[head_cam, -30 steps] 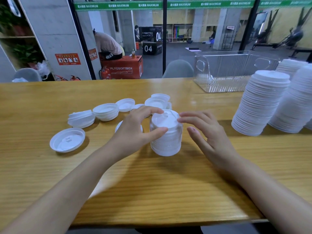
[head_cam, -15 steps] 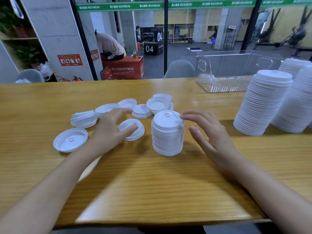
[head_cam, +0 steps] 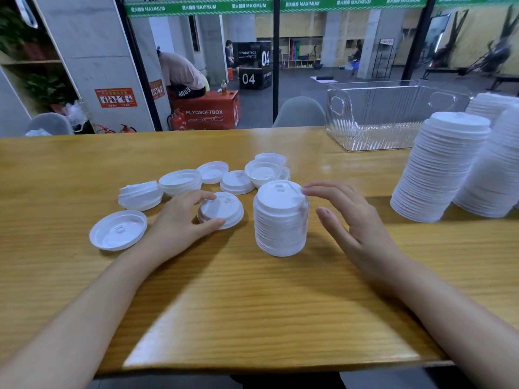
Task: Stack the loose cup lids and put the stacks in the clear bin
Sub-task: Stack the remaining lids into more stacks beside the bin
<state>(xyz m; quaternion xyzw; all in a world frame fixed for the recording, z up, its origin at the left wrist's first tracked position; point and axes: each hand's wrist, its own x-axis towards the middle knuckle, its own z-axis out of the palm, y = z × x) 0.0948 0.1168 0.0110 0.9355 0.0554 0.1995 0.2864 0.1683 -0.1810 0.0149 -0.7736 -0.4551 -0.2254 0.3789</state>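
Tabletop (head_cam: 252, 304): lid (head_cam: 224, 209) within left grip (head_cam: 178, 220)

— What can be read here?
— "MAXIMUM", in white, repeated along the green banner (head_cam: 252, 6).
— And the boxes?
— The red box (head_cam: 205, 112) says "PLYOSOFTBOX". The black box (head_cam: 252, 71) bears "04" on two faces, with a small "PLYOSOFTBOX" above one.
— And the red sign (head_cam: 115, 97) on the pillar?
— Pictograms. Its words are too small to read.

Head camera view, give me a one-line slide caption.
Left hand grips a loose lid beside the short lid stack; right hand open alongside; clear bin behind.
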